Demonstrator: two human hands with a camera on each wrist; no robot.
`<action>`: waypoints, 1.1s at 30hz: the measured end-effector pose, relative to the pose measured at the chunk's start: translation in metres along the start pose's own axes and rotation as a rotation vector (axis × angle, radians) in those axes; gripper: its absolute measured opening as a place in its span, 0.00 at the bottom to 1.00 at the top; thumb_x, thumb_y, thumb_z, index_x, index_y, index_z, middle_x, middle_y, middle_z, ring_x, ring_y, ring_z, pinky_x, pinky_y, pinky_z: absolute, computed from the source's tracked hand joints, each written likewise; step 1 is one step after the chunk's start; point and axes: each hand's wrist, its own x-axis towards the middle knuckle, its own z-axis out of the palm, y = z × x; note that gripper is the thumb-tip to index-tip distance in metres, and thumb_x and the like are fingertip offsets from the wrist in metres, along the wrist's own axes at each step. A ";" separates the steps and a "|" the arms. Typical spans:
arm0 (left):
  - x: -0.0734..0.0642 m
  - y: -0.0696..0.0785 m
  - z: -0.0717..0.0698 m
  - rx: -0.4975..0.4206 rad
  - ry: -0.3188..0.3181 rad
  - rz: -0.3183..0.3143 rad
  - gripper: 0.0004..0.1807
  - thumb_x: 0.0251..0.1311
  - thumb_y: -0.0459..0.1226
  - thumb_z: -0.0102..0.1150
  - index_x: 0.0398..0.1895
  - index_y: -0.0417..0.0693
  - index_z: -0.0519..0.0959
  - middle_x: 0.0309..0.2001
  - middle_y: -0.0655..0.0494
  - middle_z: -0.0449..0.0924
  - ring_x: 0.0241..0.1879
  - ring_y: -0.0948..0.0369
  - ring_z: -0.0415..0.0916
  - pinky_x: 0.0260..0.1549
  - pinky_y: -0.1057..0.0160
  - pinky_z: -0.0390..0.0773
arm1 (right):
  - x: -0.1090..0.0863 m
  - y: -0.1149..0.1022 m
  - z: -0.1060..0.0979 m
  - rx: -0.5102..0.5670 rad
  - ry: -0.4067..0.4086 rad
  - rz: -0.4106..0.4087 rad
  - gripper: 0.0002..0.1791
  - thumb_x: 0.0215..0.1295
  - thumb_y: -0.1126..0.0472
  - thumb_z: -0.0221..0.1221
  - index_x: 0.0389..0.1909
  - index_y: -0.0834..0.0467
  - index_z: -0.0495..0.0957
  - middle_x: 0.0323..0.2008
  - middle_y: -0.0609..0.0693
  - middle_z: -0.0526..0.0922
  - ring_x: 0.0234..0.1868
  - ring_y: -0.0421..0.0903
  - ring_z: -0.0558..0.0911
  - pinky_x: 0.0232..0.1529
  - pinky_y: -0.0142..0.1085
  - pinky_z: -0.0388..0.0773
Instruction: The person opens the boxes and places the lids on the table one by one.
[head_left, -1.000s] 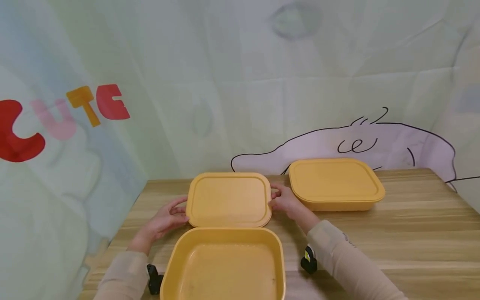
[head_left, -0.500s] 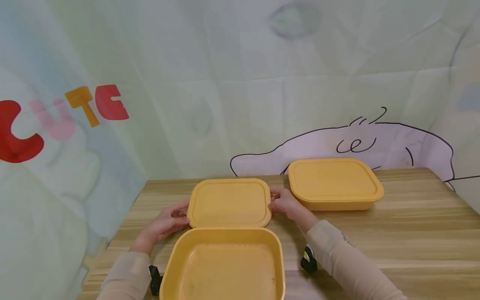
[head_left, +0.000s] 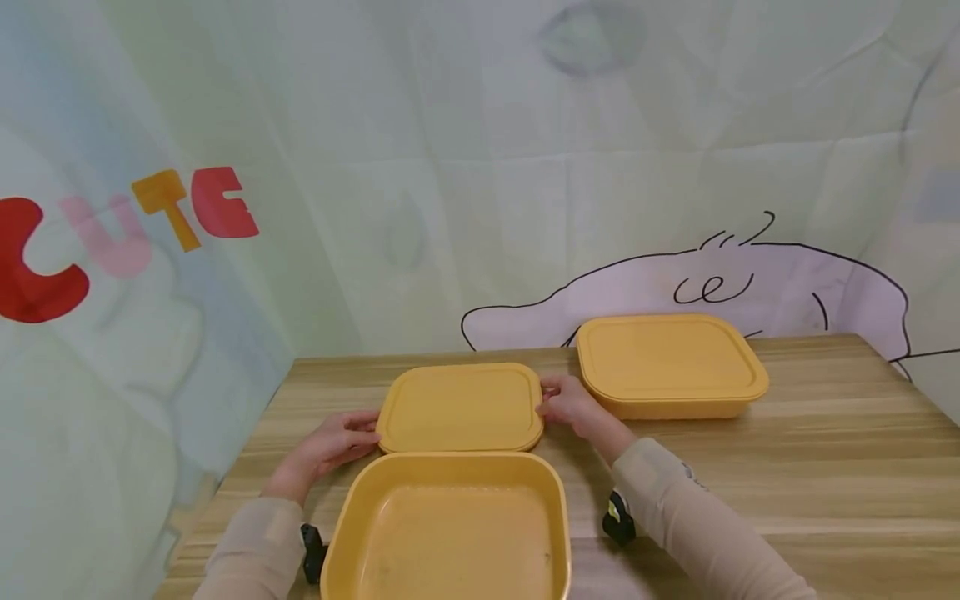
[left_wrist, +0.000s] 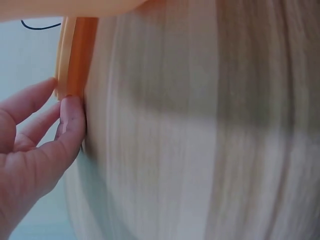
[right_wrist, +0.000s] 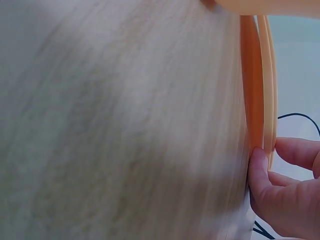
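Note:
A yellow rectangular food container with its lid on [head_left: 461, 408] lies between my two hands in the head view. My left hand [head_left: 330, 443] holds its left end, fingertips and thumb at the edge. At the opposite end, my right hand [head_left: 576, 406] grips the rim. Both wrist views show the pale lid rim [left_wrist: 65, 55] above a darker orange side wall [right_wrist: 253, 85], with thumb and fingers set against them, low over the wood. Directly in front of it stands an open yellow box [head_left: 457, 537], whose far rim meets the container's near edge in the head view.
Another lidded yellow container [head_left: 671, 358] sits at the back right of the wooden table [head_left: 825, 467], close to my right hand. A printed curtain [head_left: 420, 167] hangs behind the table. Black devices [head_left: 618, 518] show by both wrists.
The far edge of the held container has come down, so its lid looks flatter. Both hands stay at its ends, the left slightly shifted. The open box and the other container have not moved.

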 end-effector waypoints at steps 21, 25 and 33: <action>-0.003 0.006 0.002 0.142 0.037 -0.048 0.27 0.64 0.29 0.49 0.62 0.20 0.56 0.59 0.31 0.65 0.45 0.66 0.72 0.46 0.64 0.75 | -0.008 0.000 0.000 0.033 -0.020 -0.016 0.29 0.52 0.82 0.52 0.59 0.76 0.62 0.34 0.59 0.71 0.23 0.40 0.71 0.25 0.27 0.74; -0.004 0.006 0.002 0.136 0.056 -0.069 0.28 0.65 0.29 0.48 0.63 0.20 0.54 0.56 0.32 0.68 0.42 0.67 0.72 0.43 0.66 0.75 | -0.011 -0.001 -0.001 0.056 -0.043 -0.012 0.30 0.54 0.82 0.52 0.61 0.76 0.60 0.35 0.60 0.71 0.25 0.41 0.73 0.27 0.28 0.76; -0.011 0.011 0.001 0.131 0.079 -0.092 0.30 0.65 0.30 0.48 0.65 0.23 0.51 0.48 0.42 0.69 0.39 0.67 0.71 0.43 0.65 0.76 | -0.014 -0.006 -0.006 0.064 -0.080 0.014 0.29 0.59 0.79 0.51 0.63 0.72 0.58 0.37 0.59 0.69 0.23 0.40 0.71 0.24 0.26 0.73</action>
